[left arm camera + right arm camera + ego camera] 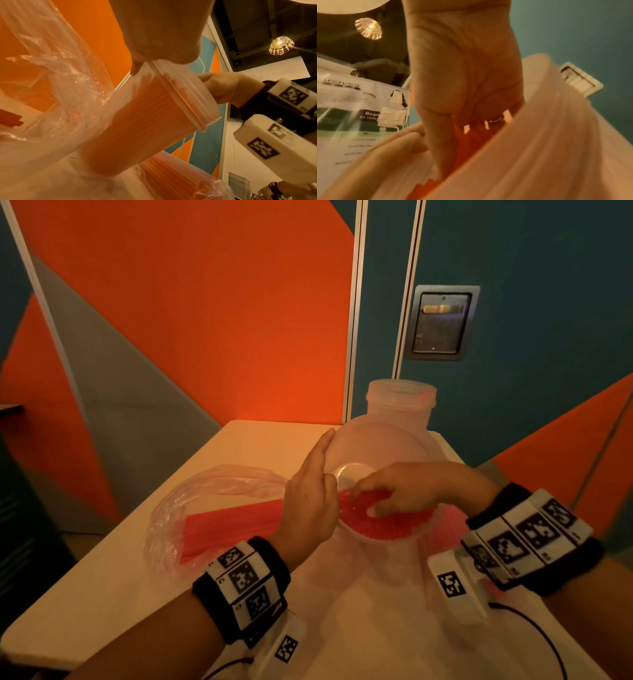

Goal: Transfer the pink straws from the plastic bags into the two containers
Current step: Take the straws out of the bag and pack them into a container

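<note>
A translucent container packed with pink straws leans toward me at the table's middle. My right hand lies over its mouth, fingertips and thumb pressing on the straw ends. My left hand stands edge-up with straight fingers against the container's left rim. In the left wrist view the same container tilts between my left palm and my right hand. A second, taller container stands just behind. A clear plastic bag to the left holds more pink straws.
The pale table ends close on the left and near sides. Another bagged bundle of straws lies beside the leaning container. A metal wall plate sits on the blue panel behind. A black cable runs across the table's right.
</note>
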### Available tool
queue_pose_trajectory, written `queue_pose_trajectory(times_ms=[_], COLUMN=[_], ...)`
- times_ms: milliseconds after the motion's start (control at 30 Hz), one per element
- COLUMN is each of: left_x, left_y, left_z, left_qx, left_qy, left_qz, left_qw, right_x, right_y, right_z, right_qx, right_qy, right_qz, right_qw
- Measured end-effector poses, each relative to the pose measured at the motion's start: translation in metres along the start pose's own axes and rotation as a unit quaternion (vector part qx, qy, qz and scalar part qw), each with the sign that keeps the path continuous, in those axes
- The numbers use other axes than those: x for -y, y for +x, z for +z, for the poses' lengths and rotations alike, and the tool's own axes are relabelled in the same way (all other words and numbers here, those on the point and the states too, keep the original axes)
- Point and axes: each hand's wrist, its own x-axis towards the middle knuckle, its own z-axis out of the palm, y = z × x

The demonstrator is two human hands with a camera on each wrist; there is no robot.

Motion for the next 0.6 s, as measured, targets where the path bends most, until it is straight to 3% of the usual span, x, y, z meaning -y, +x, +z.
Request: queue_pose_trajectory(times_ms=[200, 300, 400, 467, 600], left_x=[0.010, 0.010, 0.011, 0.011, 0.014], left_y=[0.002, 0.003, 0.004, 0.005, 0.007], left_z=[0.002, 0.002, 0.001, 0.000, -0.002], left_qx=[-0.009, -0.005, -0.004, -0.005, -0.006], left_qy=[-0.008, -0.008, -0.011, -0.010, -0.007], left_qz=[0.002, 0.011, 0.012, 0.012, 0.018], left_qw=[1.000, 1.000, 1.000, 1.000, 1.000], right_x=[-0.011, -0.006, -0.006, -0.010, -0.012], right_y=[-0.004, 0.007, 0.011, 0.007, -0.008], right_z=[-0.003, 0.008, 0.014, 0.009, -0.003], right_qx=[-0.066, -0.045, -0.003, -0.024, -0.078], right_qy=[0.151, 0.105, 0.030, 0.010, 0.152], right_qz=[-0.012, -0.040, -0.016, -0.006, -0.014], right_qw=[0.986, 0.993, 0.999, 1.000, 0.985])
